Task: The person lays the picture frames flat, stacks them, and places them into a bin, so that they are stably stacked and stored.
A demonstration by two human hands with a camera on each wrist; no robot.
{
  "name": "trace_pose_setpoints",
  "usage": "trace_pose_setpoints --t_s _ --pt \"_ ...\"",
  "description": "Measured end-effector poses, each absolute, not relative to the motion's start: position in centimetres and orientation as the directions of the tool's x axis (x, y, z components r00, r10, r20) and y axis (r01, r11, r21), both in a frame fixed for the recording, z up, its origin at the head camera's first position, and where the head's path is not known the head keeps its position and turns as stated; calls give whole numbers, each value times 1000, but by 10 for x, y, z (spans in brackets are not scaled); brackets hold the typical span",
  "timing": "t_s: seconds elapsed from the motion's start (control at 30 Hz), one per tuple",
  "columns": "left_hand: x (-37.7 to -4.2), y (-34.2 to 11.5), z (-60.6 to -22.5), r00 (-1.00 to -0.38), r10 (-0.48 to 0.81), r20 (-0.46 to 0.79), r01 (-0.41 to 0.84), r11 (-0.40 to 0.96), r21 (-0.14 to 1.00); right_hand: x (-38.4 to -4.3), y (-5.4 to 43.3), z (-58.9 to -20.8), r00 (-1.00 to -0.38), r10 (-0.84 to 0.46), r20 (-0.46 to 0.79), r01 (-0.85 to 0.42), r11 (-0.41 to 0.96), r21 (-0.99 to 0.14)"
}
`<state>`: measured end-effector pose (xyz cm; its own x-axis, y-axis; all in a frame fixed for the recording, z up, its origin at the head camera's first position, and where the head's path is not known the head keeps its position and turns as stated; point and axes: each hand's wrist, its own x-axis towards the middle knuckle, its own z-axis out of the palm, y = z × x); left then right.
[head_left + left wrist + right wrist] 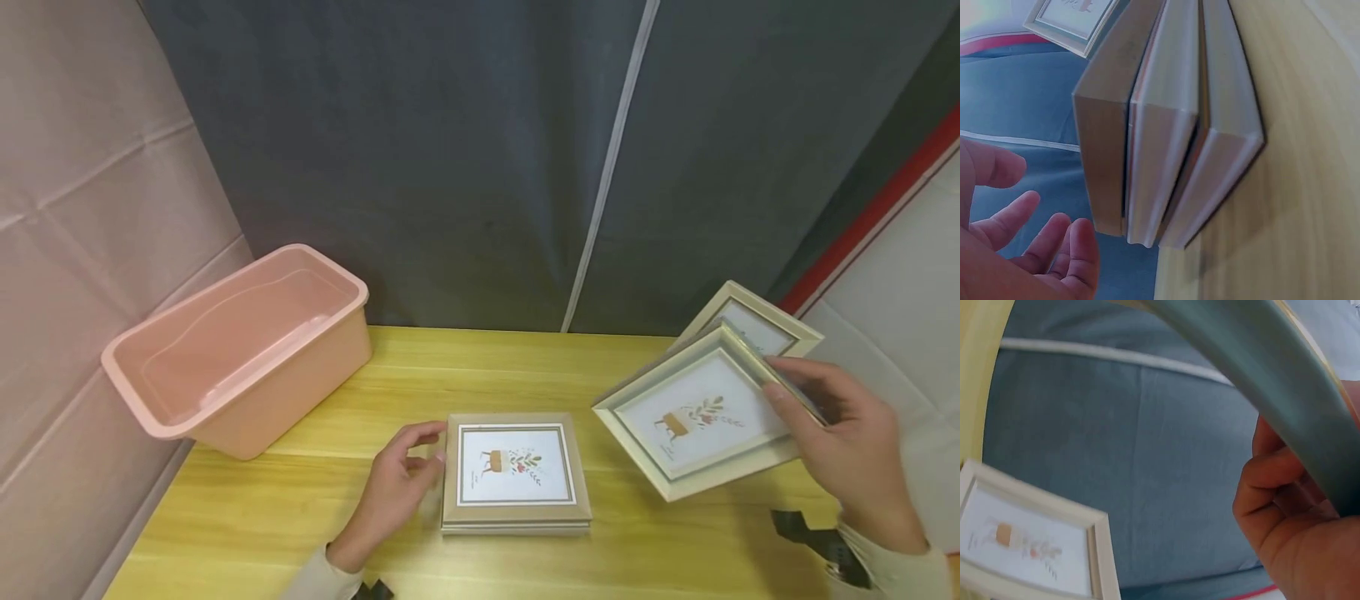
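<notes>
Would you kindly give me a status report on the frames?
Right hand holding a picture frame. Left hand beside frame stack. Pink tub clear of both hands.

Cream frame point(701, 417), flower print: tilted in my right hand point(851, 433), raised above the worktop point(262, 525) | three-frame stack point(516, 467), tan on top: flat, before me | second cream frame point(750, 327): behind mine, partly hidden

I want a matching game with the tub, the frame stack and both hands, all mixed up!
1. Tub
2. Frame stack
3. Left hand
4. Right hand

A. Holding a tilted frame
B. Lying flat between the hands
C. Pink
D. Near the stack, holding nothing

Pairs: 1-C, 2-B, 3-D, 4-A
</notes>
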<state>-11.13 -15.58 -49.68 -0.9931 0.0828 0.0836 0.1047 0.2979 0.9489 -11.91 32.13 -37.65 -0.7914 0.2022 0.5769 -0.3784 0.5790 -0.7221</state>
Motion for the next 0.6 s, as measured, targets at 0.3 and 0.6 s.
trace_pose_setpoints --t_s 0.3,0.6 --pt "-117 -143 -484 -968 177 175 217 254 943 -128 300 -382 -715 57 697 -606 448 -658" --pt "-127 -120 -467 -889 332 314 389 190 901 -133 274 -387 -715 14 699 -658 323 -680"
